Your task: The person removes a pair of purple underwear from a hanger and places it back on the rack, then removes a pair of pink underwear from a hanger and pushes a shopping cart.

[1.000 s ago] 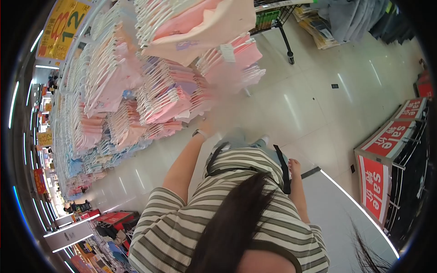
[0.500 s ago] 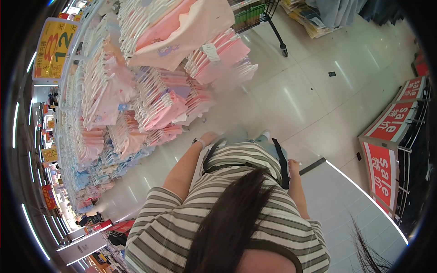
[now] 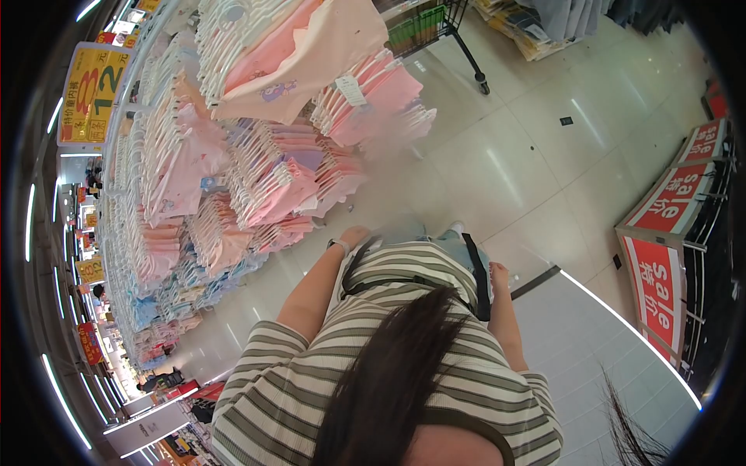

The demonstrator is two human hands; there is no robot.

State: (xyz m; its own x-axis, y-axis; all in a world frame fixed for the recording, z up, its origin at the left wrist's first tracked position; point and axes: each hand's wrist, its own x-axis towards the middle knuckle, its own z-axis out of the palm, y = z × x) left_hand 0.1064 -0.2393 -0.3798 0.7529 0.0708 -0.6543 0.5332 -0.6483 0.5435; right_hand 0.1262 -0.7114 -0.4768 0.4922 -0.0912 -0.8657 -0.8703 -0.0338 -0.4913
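Observation:
My left hand (image 3: 355, 235), with a light band on its wrist, hangs beside my left hip. Its fingers are blurred and partly hidden, and nothing can be made out in them. At my right hip hangs my right hand (image 3: 499, 274), next to a black strap (image 3: 479, 279); its fingers are too small to read. The striped shirt (image 3: 388, 311) and dark hair fill the lower middle. Pink children's garments (image 3: 291, 186) on white hangers are the closest goods on the left, apart from my left hand.
Racks of hanging clothes line the left side, with a yellow price sign (image 3: 92, 95). A wheeled cart (image 3: 420, 29) stands at the top. Red sale signs (image 3: 655, 291) front a stand on the right. Beside my right hand is a grey panel (image 3: 590, 349) with a lit edge.
The clothes racks have shifted slightly left in view. A white shoe shows a little more to the right, and my right hand sits slightly higher.

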